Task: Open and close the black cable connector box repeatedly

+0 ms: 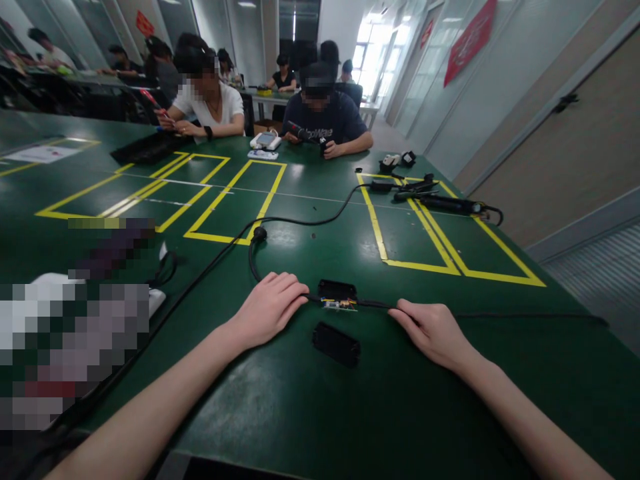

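A small opened black box (338, 294) with a circuit board showing lies on the green table (310, 400), with a black cable (280, 221) running out of both its ends. My left hand (270, 308) rests on the cable just left of the box, fingers curled over it. My right hand (434, 331) pinches the cable just right of the box. A separate black cover piece (337, 344) lies on the table between my hands, nearer to me.
Yellow tape rectangles (235, 200) mark the table. Black tools and an electric screwdriver (447, 203) lie at the far right. Two people sit across the table working; others sit further back. A white device (266, 140) stands near them. Blurred items occupy the left.
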{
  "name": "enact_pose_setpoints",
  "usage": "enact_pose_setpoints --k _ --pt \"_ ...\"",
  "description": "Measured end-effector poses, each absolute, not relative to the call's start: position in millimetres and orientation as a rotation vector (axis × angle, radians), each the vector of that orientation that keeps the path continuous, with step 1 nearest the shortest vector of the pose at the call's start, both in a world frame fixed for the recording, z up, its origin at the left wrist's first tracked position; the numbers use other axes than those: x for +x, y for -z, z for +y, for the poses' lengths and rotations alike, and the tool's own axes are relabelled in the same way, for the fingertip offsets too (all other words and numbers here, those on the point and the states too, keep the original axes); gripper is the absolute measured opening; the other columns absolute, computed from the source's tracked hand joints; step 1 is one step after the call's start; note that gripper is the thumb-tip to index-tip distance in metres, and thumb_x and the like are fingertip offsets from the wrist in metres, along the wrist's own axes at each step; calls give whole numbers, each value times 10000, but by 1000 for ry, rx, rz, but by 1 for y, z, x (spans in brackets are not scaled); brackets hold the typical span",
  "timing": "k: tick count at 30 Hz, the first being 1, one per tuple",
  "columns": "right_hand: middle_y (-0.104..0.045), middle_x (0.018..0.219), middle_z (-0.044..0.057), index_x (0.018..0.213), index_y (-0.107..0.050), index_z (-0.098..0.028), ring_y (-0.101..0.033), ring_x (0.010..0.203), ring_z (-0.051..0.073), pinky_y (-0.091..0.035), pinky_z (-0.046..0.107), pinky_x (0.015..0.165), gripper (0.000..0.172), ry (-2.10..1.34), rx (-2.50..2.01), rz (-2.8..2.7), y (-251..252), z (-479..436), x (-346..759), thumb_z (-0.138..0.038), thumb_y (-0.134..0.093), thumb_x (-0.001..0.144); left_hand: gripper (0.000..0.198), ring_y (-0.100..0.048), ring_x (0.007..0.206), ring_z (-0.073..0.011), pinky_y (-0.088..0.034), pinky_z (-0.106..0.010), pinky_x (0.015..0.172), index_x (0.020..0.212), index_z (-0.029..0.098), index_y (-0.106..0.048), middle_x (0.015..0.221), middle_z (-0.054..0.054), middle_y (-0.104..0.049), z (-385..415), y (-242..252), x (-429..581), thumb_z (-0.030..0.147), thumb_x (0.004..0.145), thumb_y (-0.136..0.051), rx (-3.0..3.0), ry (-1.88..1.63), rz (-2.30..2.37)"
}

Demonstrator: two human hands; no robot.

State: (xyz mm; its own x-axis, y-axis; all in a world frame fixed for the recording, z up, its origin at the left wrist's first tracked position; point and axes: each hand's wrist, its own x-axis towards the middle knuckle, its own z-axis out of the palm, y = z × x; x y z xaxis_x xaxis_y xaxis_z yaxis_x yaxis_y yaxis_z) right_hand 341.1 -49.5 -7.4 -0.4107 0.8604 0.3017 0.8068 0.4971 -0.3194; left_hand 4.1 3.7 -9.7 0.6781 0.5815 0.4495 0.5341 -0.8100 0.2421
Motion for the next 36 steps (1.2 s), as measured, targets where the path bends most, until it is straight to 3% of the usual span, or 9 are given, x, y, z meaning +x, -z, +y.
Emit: enact_pose_setpoints --k 7,13,20,25,28,34,36 --pt "-490 476 -13 607 -451 -229 -468 393 121 -349 252 469 694 -323 -1385 -2251 4 -53 331 -637 -167 1091 371 -618 818 -206 -463 -339 750 1033 158 -619 908 -68 -670 2 9 2 303 1137 -294 2799 -799 912" --pt "-473 491 -30 586 -468 -213 -448 397 97 -361 233 476 693 -425 -1298 -2239 7 -74 330 -560 -195 1120 344 -626 747 -191 -502 -313 706 1012 170 -610 851 -55 -658 -7 9 -2 299 1124 -312 2742 -697 846" --pt "-477 506 -30 610 -475 -203 -444 424 93 -344 241 505 642 -264 -1234 -2379 9 -95 331 -449 -215 1143 308 -610 686 -173 -472 -292 653 947 182 -575 800 -30 -638 -15 8 -3 306 1112 -347 2674 -623 747" --pt "-568 584 -2 691 -544 -194 -517 481 104 -350 247 517 602 -139 -1176 -2476 12 -94 330 -395 -204 1146 195 -606 686 -162 -439 -270 622 974 186 -562 822 -17 -633 -16 6 -3 361 1046 -514 2591 -624 788" --pt "-615 647 14 773 -597 -182 -566 544 115 -376 248 541 536 -83 -1171 -2482 12 -92 327 -388 -266 1140 226 -644 767 -191 -472 -291 669 1060 182 -595 872 -35 -664 -16 5 -2 394 985 -601 2596 -614 766" --pt "-686 805 66 971 -683 -160 -620 704 170 -451 292 635 343 13 -1092 -2547 7 -85 315 -339 -419 1098 567 -673 1086 -280 -528 -420 953 1366 177 -580 1217 -127 -705 -22 5 7 510 920 -693 2662 -610 703" --pt "-704 866 81 1032 -689 -153 -622 758 189 -464 318 675 278 19 -1039 -2579 4 -80 309 -318 -471 1077 504 -675 1044 -266 -532 -406 917 1313 182 -627 1168 -110 -717 -23 6 11 482 916 -709 2683 -595 709"
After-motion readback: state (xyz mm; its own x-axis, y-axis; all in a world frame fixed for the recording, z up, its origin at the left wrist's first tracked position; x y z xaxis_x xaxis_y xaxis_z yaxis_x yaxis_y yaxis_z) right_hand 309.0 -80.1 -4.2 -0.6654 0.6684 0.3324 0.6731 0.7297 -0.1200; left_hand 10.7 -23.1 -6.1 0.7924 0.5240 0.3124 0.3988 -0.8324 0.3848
